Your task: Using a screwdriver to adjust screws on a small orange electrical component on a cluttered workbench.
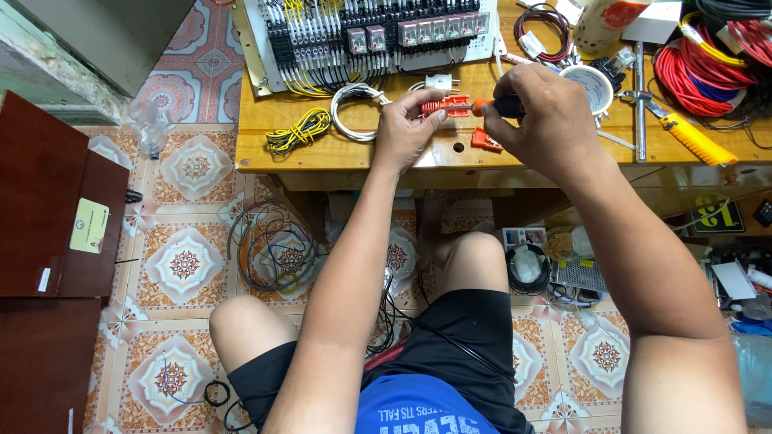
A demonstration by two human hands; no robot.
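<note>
— Which way does the screwdriver [486, 105] lie?
— Its long axis runs nearly level across the view, side to side. The dark handle sits in the right hand [547, 120]; the orange shaft points toward the person's left, its tip at the orange plastic part [444, 106].
— And that part?
— Held just above the front edge of the desk [322, 153], pinched in the left hand [406, 128], long side in line with the screwdriver.
— How tight is each grip?
— Left fingers closed on the orange plastic part, thumb beneath. Right fingers curled fully round the handle, knuckles up.
— The arms?
— Both forearms reach forward from the body over the knees, wrists bent inward so the hands nearly meet. A second orange piece [485, 141] lies on the desk just under the right hand.
</note>
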